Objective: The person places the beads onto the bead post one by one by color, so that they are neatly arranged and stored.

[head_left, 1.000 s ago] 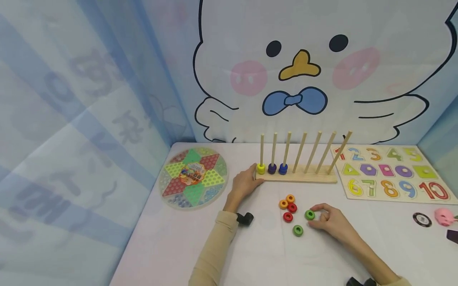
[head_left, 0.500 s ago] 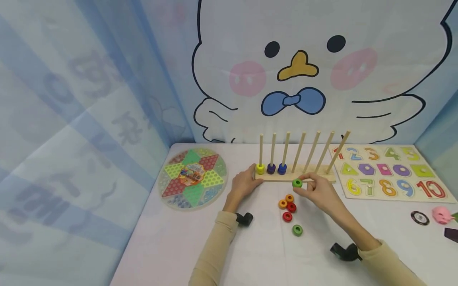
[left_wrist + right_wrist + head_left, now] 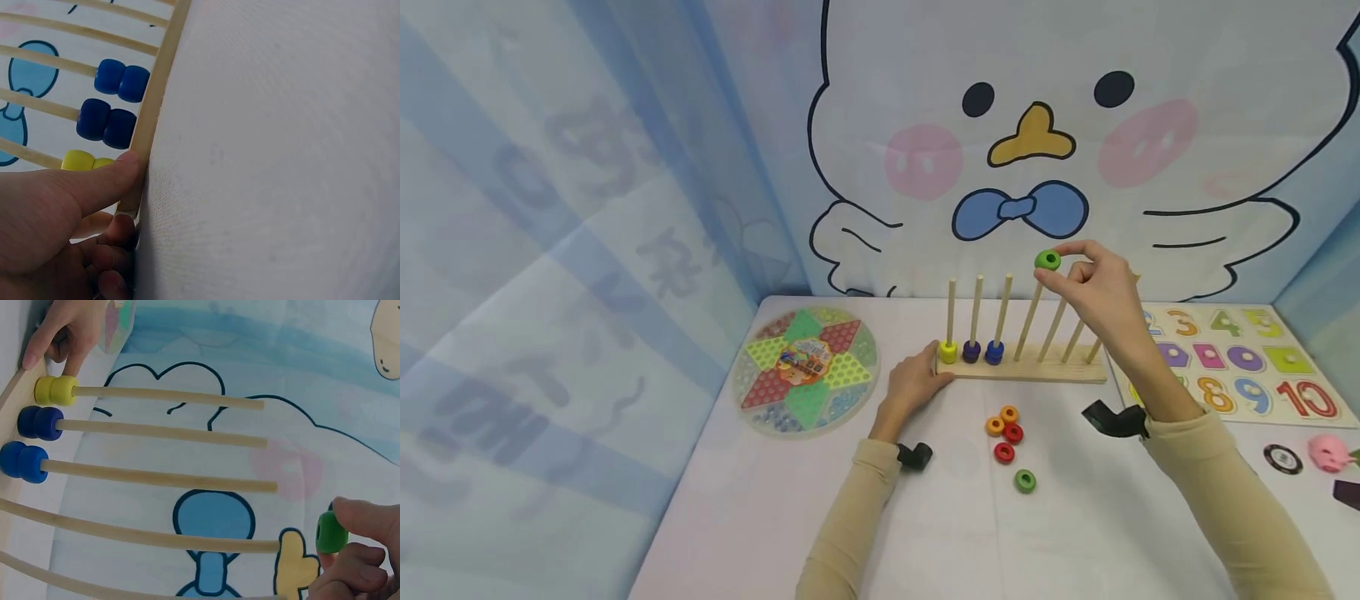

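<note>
My right hand (image 3: 1099, 287) pinches a green bead (image 3: 1048, 260) between thumb and fingertips, up at the top of the fourth peg. In the right wrist view the green bead (image 3: 332, 532) is just off that peg's tip. My left hand (image 3: 916, 384) grips the left end of the wooden peg stand (image 3: 1030, 374); its thumb lies along the base edge in the left wrist view. Yellow beads (image 3: 55, 390), dark purple beads (image 3: 40, 422) and blue beads (image 3: 24, 462), two each, sit at the bottom of the first three pegs.
In front of the stand lie orange beads (image 3: 995, 427), red beads (image 3: 1004, 453) and another green bead (image 3: 1025, 481). A round Chinese checkers board (image 3: 805, 372) is at the left. A number puzzle board (image 3: 1247, 360), a black disc (image 3: 1283, 459) and a pink toy (image 3: 1330, 452) lie right.
My right hand has picked the green bead up off the table and carried it forward and up to the fourth peg's top. The left hand keeps its place on the stand.
</note>
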Tool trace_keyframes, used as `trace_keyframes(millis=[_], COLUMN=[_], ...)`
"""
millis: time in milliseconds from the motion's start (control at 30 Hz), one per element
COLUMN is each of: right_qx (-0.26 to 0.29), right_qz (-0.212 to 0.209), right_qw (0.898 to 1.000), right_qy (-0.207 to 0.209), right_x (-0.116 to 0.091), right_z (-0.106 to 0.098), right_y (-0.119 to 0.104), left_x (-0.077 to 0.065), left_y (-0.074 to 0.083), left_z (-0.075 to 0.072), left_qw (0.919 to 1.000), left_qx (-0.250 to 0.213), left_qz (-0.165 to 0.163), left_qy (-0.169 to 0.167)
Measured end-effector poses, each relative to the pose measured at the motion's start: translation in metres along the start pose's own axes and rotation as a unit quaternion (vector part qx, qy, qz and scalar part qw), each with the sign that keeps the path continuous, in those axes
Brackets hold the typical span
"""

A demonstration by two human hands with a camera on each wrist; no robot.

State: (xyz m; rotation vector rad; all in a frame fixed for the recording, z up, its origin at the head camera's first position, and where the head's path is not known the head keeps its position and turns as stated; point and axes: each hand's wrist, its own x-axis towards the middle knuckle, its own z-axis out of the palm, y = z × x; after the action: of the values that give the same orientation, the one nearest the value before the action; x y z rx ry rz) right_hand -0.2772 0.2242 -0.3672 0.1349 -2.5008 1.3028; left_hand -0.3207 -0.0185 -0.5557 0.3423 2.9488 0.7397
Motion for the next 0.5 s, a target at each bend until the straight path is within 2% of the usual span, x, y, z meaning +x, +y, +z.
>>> trace_keyframes(millis=[200, 367, 500], right_qx=[-0.035, -0.075, -0.066], right_qz=[0.013, -0.002, -0.013], right_qw=[0.999, 0.997, 0.998], right_qy=[-0.005, -0.002, 0.013], right_x=[0.003, 0.001, -0.005], right_z=[0.006, 0.012, 0.014], right_y=[0.016, 0.023, 0.023], left_x=[-0.001, -0.002, -0.002], left_y=[0.002, 0.003, 0.003], left_z=[-0.001, -0.001, -0.003], left_qw=[0.9999, 0.9999, 0.9998], left_qx=[-0.009, -0.011, -0.012], left_qz=[-0.004, -0.009, -0.01], left_qy=[-0.009, -0.01, -0.008])
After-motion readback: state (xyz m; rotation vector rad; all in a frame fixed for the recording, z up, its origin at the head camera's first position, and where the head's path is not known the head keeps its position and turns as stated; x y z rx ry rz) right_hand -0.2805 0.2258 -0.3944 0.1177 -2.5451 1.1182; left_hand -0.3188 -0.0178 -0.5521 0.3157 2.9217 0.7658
